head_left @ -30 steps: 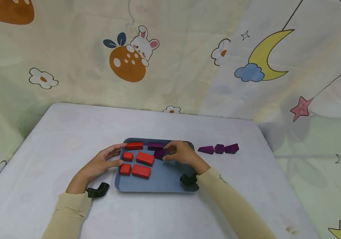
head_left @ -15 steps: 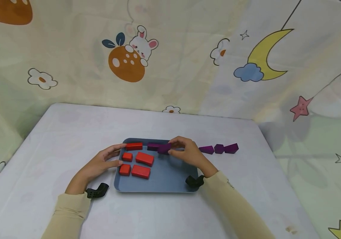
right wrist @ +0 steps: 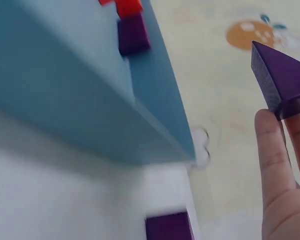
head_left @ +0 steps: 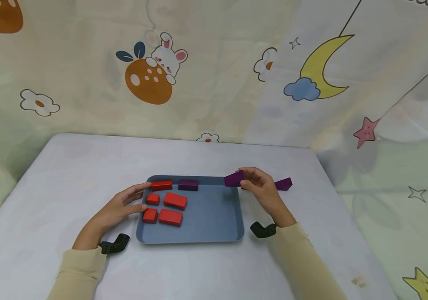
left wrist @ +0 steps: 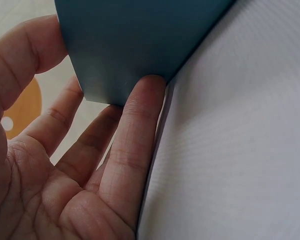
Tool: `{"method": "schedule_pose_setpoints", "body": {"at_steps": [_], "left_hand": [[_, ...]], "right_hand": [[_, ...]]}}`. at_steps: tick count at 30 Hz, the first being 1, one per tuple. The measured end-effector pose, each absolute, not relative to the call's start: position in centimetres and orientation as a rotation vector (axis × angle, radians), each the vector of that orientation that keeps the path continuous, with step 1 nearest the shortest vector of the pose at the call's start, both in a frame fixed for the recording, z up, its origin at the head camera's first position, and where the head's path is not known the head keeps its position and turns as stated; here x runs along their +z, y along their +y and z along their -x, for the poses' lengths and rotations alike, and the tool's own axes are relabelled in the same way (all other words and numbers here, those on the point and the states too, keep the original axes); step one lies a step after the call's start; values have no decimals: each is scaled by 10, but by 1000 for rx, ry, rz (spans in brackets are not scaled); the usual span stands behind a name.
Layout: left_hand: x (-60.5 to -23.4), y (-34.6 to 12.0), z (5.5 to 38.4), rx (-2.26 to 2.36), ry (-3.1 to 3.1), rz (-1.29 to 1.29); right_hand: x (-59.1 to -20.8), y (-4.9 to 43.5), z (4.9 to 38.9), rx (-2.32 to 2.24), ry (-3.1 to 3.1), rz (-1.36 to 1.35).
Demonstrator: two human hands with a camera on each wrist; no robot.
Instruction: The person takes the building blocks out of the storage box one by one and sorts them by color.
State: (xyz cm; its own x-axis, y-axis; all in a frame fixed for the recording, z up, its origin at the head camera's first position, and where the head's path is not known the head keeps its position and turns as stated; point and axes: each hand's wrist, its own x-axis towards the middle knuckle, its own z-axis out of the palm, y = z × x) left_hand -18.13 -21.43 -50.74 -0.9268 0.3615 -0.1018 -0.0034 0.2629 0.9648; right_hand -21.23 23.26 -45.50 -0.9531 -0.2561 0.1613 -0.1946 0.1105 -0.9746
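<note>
My right hand [head_left: 264, 193] pinches a purple wedge-like block [head_left: 233, 179] between thumb and fingers, over the tray's back right corner in the head view. The right wrist view shows the same block [right wrist: 285, 75] raised at the fingertips. My left hand [head_left: 110, 212] touches the left side of the blue-grey tray [head_left: 210, 241] with thumb and extended fingers; its fingertips [left wrist: 147, 90] press on the tray wall in the left wrist view. Inside the tray lie several red blocks [head_left: 170, 217] at the left and one purple block [head_left: 188, 186] near the back wall.
Right of the tray, another purple block [head_left: 283, 184] lies on the white-covered table [head_left: 184, 271], partly behind my right hand. More purple blocks there are mostly hidden by the hand. A printed curtain [head_left: 214, 83] hangs behind the table.
My right hand has lifted the purple block off the tray floor, away from the other purple one, and carried it right. The left hand keeps its place at the tray; the head view shifts slightly.
</note>
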Motion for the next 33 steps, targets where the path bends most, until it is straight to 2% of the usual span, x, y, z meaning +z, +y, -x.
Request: {"method": "schedule_pose_setpoints", "body": {"at_steps": [19,33], "left_hand": [[-508,-216,181,1679,2236,-320],[-510,-215,181,1699,2245,-357]], "right_hand": [[-467,369,212,-2178,2484,393],[-479,415,215,-2289,2417,78]]}}
